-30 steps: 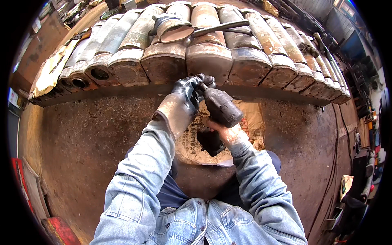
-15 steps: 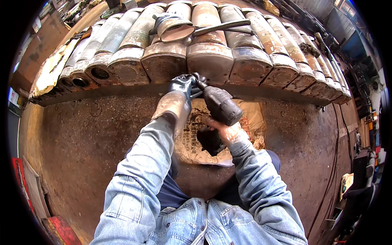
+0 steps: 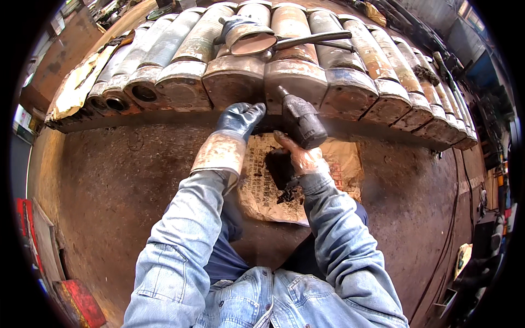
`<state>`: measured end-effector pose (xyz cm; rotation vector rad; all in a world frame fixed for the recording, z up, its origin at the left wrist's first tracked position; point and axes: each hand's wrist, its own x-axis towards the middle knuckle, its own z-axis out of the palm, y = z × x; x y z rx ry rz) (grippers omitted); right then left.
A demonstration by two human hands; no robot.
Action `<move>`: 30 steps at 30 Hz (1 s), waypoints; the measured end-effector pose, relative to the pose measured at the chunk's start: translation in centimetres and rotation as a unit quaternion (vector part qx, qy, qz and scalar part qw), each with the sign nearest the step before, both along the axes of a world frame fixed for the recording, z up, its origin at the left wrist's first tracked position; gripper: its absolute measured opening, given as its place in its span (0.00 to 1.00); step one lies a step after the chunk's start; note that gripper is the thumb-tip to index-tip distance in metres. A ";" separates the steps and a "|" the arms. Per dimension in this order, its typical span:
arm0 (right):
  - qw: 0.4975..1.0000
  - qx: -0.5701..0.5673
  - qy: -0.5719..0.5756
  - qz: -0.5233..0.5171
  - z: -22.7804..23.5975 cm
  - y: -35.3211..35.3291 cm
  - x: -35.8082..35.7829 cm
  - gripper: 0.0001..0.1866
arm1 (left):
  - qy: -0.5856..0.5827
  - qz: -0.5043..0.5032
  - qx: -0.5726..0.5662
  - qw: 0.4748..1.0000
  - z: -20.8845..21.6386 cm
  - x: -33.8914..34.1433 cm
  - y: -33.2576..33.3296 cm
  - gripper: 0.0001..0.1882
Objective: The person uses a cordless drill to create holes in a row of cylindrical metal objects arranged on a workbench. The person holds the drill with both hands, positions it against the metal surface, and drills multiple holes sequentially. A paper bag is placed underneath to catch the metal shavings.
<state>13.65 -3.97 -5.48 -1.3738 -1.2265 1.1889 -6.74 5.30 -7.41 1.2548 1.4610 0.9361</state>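
My right hand (image 3: 306, 158) is bare and wrapped round the handle of a dark, grimy cordless impact wrench (image 3: 305, 121). Its nose points up and away, close to the end face of a rust-stained metal cylinder (image 3: 295, 83) in the row ahead. To the left, my left hand (image 3: 240, 119) wears a dark blue coated glove with a stained pale cuff. Its fingers are curled closed just below the neighbouring cylinder's end block (image 3: 234, 81). Whatever those fingers may hold is hidden.
Several similar cylinders lie side by side; on top rest another glove (image 3: 251, 38) and a long dark bar tool (image 3: 314, 39). A flattened paper sack (image 3: 262, 202) with dark grime lies on the brown floor under my hands. Cables (image 3: 456, 208) run along the right.
My hands have moved apart. The impact wrench's nose has come away from my left hand's fingers, and the wrench now stands more upright. The view has shifted slightly.
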 end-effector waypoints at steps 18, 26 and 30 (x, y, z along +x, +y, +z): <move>0.981 0.173 -0.083 -0.035 -2.4 1.7 -5.1 0.20 | -0.215 0.117 0.085 0.966 4.5 -1.7 -3.8 0.13; 0.969 0.200 -0.137 -0.054 -8.5 4.0 -4.3 0.18 | -0.220 0.110 0.044 0.968 6.5 -1.7 -5.3 0.15; 0.976 0.215 0.031 -0.035 -7.0 3.9 -5.5 0.10 | -0.184 0.095 0.007 0.978 7.4 -3.3 -6.3 0.25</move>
